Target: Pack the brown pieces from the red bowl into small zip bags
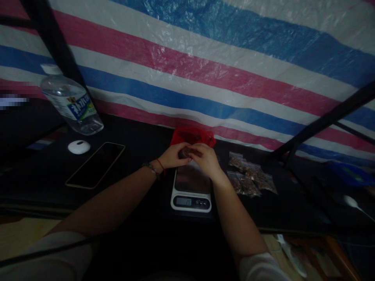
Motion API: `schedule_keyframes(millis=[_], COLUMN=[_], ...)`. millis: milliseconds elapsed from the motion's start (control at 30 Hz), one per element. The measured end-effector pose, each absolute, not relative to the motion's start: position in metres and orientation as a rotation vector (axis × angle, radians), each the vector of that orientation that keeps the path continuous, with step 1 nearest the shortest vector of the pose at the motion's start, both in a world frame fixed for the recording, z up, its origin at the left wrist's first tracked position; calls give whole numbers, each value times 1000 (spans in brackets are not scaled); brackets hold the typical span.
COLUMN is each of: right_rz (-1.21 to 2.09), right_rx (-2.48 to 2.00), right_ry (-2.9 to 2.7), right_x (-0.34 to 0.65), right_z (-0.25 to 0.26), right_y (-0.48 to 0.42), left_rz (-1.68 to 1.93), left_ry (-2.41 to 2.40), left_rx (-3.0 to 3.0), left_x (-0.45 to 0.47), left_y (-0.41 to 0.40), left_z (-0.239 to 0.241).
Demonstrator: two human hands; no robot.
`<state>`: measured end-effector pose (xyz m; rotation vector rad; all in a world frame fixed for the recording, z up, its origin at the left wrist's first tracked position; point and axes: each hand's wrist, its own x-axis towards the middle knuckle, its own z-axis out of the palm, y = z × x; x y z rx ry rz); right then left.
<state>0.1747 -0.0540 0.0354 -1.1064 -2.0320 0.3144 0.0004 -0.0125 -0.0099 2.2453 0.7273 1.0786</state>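
Both hands meet above the far end of a white digital kitchen scale with a dark weighing plate and a lit display. My left hand, with a beaded bracelet and a red string at the wrist, is closed on one side of what looks like a small clear bag of brown bits. My right hand is closed on its other side, and the fingers cover much of it. Just behind the hands lies an open red plastic bag with dark contents. Several small zip bags of brown bits lie right of the scale.
A phone, a white computer mouse and a clear water bottle are on the left of the black table. Striped sheeting hangs behind, between dark metal bars. A white spoon-like object and something blue are at far right.
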Motion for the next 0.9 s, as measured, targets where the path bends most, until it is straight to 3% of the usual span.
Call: schedule_keyframes(millis=[200, 433, 900], right_rz=[290, 703, 499], right_rx=[-1142, -1225, -1205], right_ry=[-2036, -2480, -2475], right_x=[185, 200, 179], right_z=[39, 35, 36], right_y=[-54, -55, -64], left_rz=[1115, 1192, 1181], left_ry=[763, 905, 894], left_rx=[2179, 2102, 2114], left_x=[0, -2, -3], left_y=[-11, -7, -7], left_z=[-10, -13, -14])
